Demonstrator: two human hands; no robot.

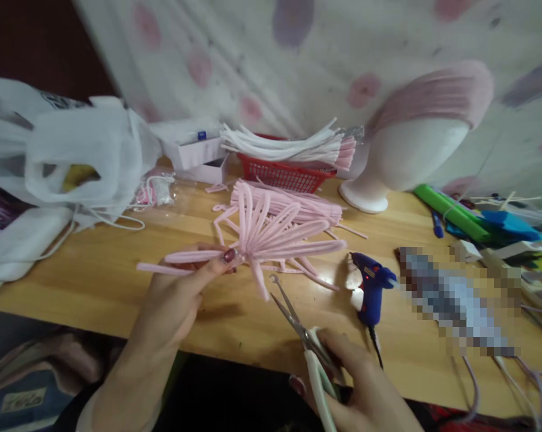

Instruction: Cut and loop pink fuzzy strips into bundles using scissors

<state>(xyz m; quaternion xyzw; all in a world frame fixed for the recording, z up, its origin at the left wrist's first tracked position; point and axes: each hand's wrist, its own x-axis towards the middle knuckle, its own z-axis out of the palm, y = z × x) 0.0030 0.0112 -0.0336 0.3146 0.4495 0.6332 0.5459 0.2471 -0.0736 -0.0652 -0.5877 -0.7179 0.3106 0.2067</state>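
Observation:
My left hand pinches a fan of looped pink pipe cleaners at its gathered base, holding it above the table. One loose end sticks out to the left past my fingers, and another points down at the front. In my right hand is a pair of scissors with pale handles, my fingers through the grips. Its blades are parted and aim up toward the downward pink end, seemingly just apart from it. Behind the fan lies a bundle of pink pipe cleaners.
A blue glue gun stands right of the scissors. Behind are a red basket with white pipe cleaners on it, and a white foam head in a pink cap. White plastic bags crowd the left; craft supplies the right.

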